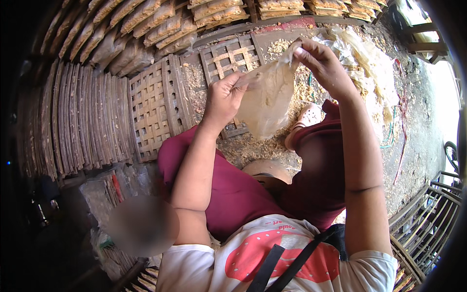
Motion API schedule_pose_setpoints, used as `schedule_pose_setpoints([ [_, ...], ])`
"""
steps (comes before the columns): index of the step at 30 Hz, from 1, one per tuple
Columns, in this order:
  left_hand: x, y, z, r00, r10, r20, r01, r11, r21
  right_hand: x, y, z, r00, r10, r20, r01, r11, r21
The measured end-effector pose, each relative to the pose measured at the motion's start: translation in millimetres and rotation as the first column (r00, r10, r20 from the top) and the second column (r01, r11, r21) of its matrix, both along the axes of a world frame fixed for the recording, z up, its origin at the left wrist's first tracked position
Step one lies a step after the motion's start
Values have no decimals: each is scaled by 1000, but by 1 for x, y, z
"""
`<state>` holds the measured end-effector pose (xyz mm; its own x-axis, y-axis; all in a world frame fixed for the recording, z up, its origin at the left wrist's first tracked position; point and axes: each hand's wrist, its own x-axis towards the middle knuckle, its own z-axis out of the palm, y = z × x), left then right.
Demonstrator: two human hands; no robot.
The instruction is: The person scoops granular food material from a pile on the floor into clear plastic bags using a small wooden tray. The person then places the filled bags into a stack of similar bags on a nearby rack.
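A thin, cloudy plastic sheet or bag (270, 98) hangs stretched between my two hands, above the littered floor. My left hand (224, 96) pinches its left corner between thumb and fingers. Higher up and to the right, my right hand (319, 60) grips the bunched top edge. Crumbs or stains cling to the film. Behind it, partly hidden, a woven slatted wooden tray (233, 54) lies on the ground.
Tilted woven trays (151, 109) lean against a long row of upright boards (87, 116) at left. Stacked trays of orange-brown slabs (219, 14) line the back. Crumpled plastic sheets (365, 65) are heaped at right, near green and red cords (401, 106). A bamboo rack (427, 219) stands at lower right.
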<state>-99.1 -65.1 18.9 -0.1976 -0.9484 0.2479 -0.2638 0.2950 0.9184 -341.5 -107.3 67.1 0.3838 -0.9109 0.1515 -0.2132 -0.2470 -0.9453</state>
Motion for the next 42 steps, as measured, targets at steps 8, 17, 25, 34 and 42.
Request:
schedule_pose_setpoints([
  [8,15,10,12,963,31,-267,42,963,265,30,-9,-20,962,-257,-94,230,946,-230],
  [17,5,9,9,526,264,-809,91,928,362,90,51,-25,947,-183,-264,10,838,-545],
  [25,14,8,25,463,121,-878,109,975,192,68,21,-25,905,-303,-300,193,918,-348],
  [34,30,12,25,727,67,-683,-100,995,-9,41,1,7,912,-389,-129,311,863,-398],
  [42,37,0,9,852,488,-192,-506,861,-55,20,-20,-5,988,-141,65,154,950,-273],
])
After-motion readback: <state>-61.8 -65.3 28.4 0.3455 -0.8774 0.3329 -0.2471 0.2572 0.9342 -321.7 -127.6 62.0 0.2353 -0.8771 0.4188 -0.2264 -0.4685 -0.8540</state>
